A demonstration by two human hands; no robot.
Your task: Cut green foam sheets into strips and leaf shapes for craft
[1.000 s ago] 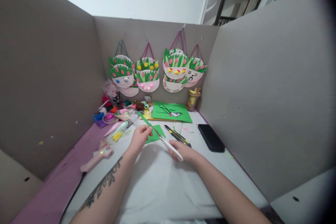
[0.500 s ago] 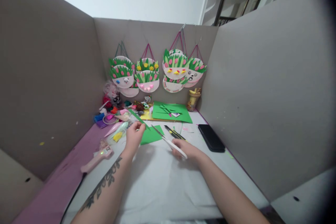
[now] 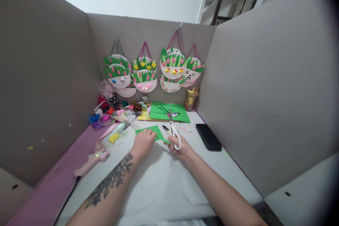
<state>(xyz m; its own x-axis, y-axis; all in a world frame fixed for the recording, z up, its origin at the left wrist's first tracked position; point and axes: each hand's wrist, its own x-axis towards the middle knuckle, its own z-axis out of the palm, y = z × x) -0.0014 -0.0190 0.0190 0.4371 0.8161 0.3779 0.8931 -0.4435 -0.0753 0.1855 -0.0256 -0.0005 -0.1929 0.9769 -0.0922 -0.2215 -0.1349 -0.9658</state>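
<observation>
My left hand [image 3: 144, 143] is closed, its fingertips pinching a narrow green paper strip [image 3: 163, 140] just above a green paper sheet [image 3: 141, 130] on the table. The strip's other end reaches the fingertips of my right hand [image 3: 182, 148]. White-handled scissors [image 3: 175, 131] are held in that same right hand, with the blades pointing up and away from me. Behind the scissors lies a dark craft knife [image 3: 165, 128], partly covered by them. A larger green sheet [image 3: 156, 113] with thin green scraps on it lies farther back.
To the left are a pink glue gun [image 3: 92, 162] with a lit green light and a pile of craft supplies. A black phone-like case [image 3: 208, 137] lies right, near a yellow-brown cup [image 3: 191, 99]. Paper-plate baskets [image 3: 145, 84] hang on the grey back panel [image 3: 116, 28].
My left hand has moved right and lower with the strip, which has swung toward my right hand. The scissors have turned from pointing left to pointing upward, and my right fingers now meet the strip.
</observation>
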